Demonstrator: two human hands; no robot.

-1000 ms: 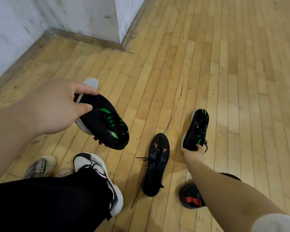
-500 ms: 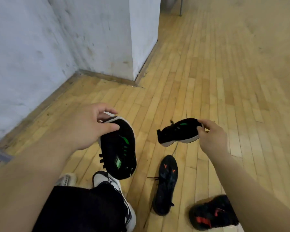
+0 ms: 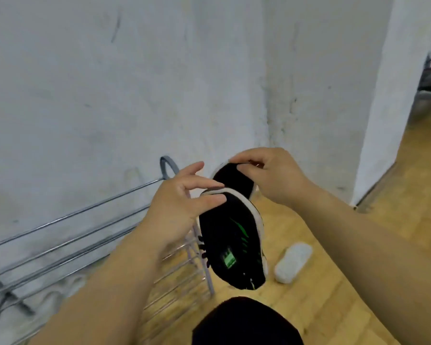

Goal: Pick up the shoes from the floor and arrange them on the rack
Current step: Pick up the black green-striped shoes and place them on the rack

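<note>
Holding: two black shoes at chest height, just right of the wire rack [image 3: 90, 230]
Left hand [image 3: 177, 210]: pinching heel of the green-striped shoe [image 3: 232, 245]
Right hand [image 3: 271, 178]: pinching heel of the second shoe [image 3: 234, 180], mostly hidden
Long axis: green-striped shoe hangs toe down
Rack direction: down and left; left hand nearer
White shoe [image 3: 292, 262]: on floor, right

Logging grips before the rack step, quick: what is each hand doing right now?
Left hand: closed on the heel of the green-striped black shoe.
Right hand: closed on the second black shoe behind it.
</note>
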